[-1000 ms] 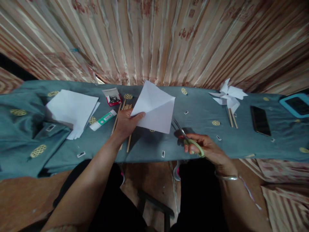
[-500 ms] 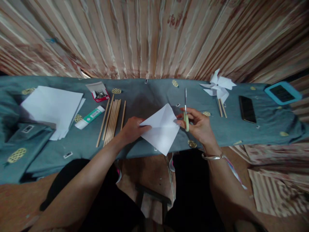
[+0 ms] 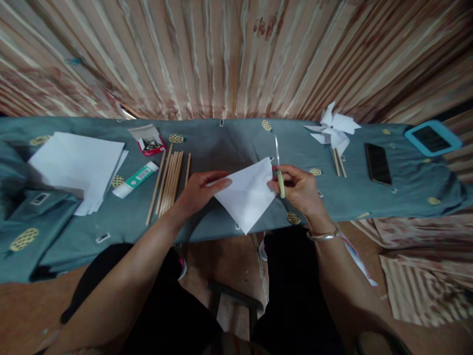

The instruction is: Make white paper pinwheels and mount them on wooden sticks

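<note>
Two bare forearms come up from the near edge of the worktop [image 3: 229, 143], which is draped in a teal cloth, and meet over its middle. The left hand [image 3: 201, 190] pinches the left corner of a folded white paper square [image 3: 248, 193], thumb on top and fingers beneath, so that the sheet is lifted off the cloth, its lowest corner hanging past the near edge; held this way both faces of the paper stay free for the blades. The right hand [image 3: 301, 190], a metal bangle [image 3: 320, 236] on its wrist, has its grip closed through the pale green handles of a pair of scissors [image 3: 279, 167], blades pointing away from the person and standing at the sheet's right corner; whether the blades are parted or together cannot be told, since they blur into one thin line. Just left of the left hand a bundle of wooden sticks [image 3: 170, 178] lies side by side, within easy reach, then a glue stick [image 3: 136, 178] and a stack of white paper [image 3: 79, 165] toward the left end. Nearer the far edge sits a small open red box of pins [image 3: 148, 140]. Toward the right end lie a finished paper pinwheel [image 3: 334, 129] on its sticks, a dark phone [image 3: 377, 163] and a blue-framed tablet [image 3: 432, 138], well apart from the hands.
</note>
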Tool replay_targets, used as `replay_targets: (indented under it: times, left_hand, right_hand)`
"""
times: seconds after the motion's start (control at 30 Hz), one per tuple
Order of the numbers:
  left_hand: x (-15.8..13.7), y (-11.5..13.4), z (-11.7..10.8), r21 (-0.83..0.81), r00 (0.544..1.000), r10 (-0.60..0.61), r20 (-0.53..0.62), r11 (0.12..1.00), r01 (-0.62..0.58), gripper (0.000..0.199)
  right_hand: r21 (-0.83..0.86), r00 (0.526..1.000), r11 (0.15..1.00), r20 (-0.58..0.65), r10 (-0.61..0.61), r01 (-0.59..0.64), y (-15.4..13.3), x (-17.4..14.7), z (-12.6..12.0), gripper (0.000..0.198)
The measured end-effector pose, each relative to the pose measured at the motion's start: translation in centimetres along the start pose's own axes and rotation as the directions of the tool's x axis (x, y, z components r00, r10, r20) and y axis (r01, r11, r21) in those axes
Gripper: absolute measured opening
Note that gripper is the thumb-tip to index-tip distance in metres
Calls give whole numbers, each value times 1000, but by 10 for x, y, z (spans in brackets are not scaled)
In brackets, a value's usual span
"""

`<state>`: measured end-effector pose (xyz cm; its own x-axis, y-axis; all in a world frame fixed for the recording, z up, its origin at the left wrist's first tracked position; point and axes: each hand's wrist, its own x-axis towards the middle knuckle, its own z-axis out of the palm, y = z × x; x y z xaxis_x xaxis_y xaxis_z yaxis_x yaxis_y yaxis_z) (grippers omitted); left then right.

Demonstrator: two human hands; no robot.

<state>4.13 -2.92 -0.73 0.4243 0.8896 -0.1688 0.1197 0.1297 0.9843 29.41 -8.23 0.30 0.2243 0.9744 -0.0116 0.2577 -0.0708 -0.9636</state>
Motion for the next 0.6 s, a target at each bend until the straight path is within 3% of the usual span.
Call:
replay_targets:
  times: [0.13, 0.23, 0.37, 0.47, 0.6]
  left_hand:
    - [2, -1, 6, -377, 994, -31, -102, 926, -10, 75]
    - [-2, -9, 16, -463, 995, -19, -94, 886, -27, 82]
    - [-17, -20, 34, -347, 992, 120, -32, 930, -123, 97]
    - [-27, -21, 45, -84, 972, 235, 12, 969, -233, 103]
    - [-29, -17, 50, 116, 973, 225, -43, 969, -219, 87]
  right_hand:
    - [148, 987, 988, -144, 64, -43, 0, 6, 3, 41]
    - [244, 969, 968, -222, 111, -55, -2, 9, 7, 39]
    - [341, 938, 937, -290, 188, -83, -5, 10, 16, 40]
    - [378, 929, 923, -311, 200, -73, -7, 10, 25, 39]
    - [411, 943, 908, -264, 201, -79, -8, 6, 42, 35]
